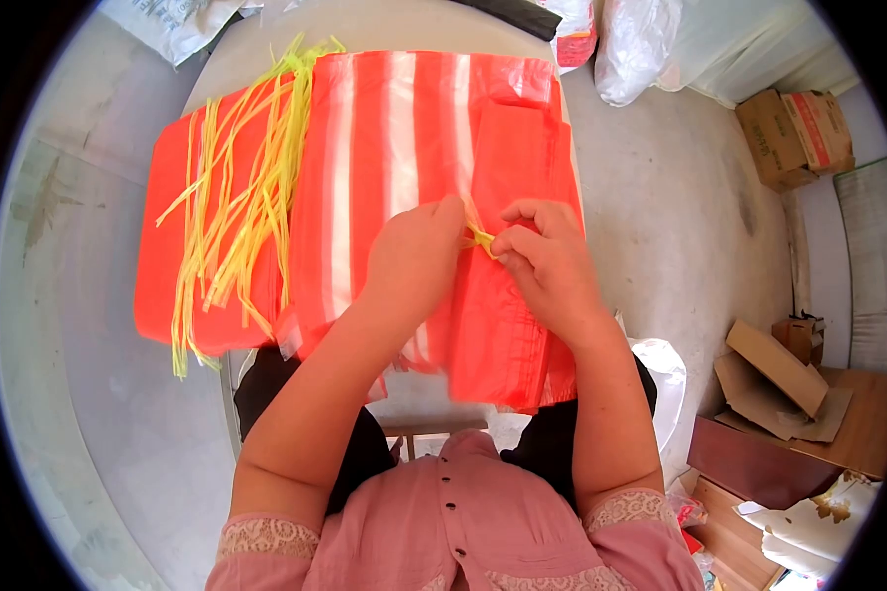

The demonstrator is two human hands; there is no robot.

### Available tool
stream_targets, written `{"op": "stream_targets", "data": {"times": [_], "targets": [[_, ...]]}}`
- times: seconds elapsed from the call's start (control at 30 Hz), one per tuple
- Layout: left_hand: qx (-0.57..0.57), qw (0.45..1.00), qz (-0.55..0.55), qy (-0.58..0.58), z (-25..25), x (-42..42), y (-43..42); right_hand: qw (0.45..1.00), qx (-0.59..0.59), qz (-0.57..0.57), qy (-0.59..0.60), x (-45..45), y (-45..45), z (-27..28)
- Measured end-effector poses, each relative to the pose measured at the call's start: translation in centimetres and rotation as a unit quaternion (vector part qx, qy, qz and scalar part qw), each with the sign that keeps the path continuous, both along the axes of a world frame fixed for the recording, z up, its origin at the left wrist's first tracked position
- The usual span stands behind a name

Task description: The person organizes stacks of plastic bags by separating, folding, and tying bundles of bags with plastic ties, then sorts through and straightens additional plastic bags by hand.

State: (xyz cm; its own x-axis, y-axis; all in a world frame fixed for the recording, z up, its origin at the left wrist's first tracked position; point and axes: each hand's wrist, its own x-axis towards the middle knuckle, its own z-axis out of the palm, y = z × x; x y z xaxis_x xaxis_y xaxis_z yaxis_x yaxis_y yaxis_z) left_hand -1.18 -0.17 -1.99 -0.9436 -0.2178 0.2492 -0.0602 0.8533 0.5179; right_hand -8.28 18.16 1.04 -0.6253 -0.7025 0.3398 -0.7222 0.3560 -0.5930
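Both hands meet over a folded bundle of red plastic bags. My left hand is closed on a yellow plastic string, its fingertips mostly hidden behind the knuckles. Thumb and index finger of my right hand pinch the same string on the other side, above the bundle. Underneath lies a wider spread of red and white striped plastic bags. To the left, many loose yellow strings drape over another red stack.
A pale round-edged table supports the stacks, with a black object at its far edge. White plastic bags stand beyond. On the right are cardboard boxes and an opened carton on a brown cabinet.
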Motion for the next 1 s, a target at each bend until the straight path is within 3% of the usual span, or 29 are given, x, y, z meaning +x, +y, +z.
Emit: {"op": "stream_targets", "data": {"times": [0.17, 0.27, 0.37, 0.47, 0.67, 0.77, 0.87, 1.0], "targets": [[-0.079, 0.995, 0.024, -0.056, 0.2, -0.2, -0.1, 0.999, 0.018, 0.018, 0.031, -0.3, 0.9, 0.0], [-0.063, 0.994, 0.058, -0.065, 0.1, -0.3, 0.0, 0.999, -0.008, 0.005, 0.044, -0.5, 1.4, -0.3], [0.019, 0.995, 0.094, -0.014, 2.2, 0.4, 0.3, 0.992, -0.029, -0.118, -0.015, -0.9, 2.5, -0.5], [0.138, 0.988, 0.009, -0.067, 2.9, 1.5, 0.3, 0.971, 0.021, -0.171, -0.164, -1.2, 3.9, 0.6], [0.24, 0.966, -0.005, -0.096, 2.2, 3.4, 1.6, 0.968, 0.08, -0.18, -0.157, -1.2, 5.0, -0.6], [0.258, 0.96, -0.005, -0.11, 2.4, 3.5, 1.7, 0.952, 0.082, -0.18, -0.232, -1.4, 4.6, -0.2], [0.28, 0.954, -0.022, -0.103, 1.8, 3.5, 1.5, 0.929, 0.058, -0.178, -0.319, -1.8, 4.1, 0.6], [0.367, 0.922, -0.026, -0.121, 1.3, 3.5, 1.6, 0.935, -0.054, -0.171, -0.306, -2.4, 4.3, -1.1]]}}
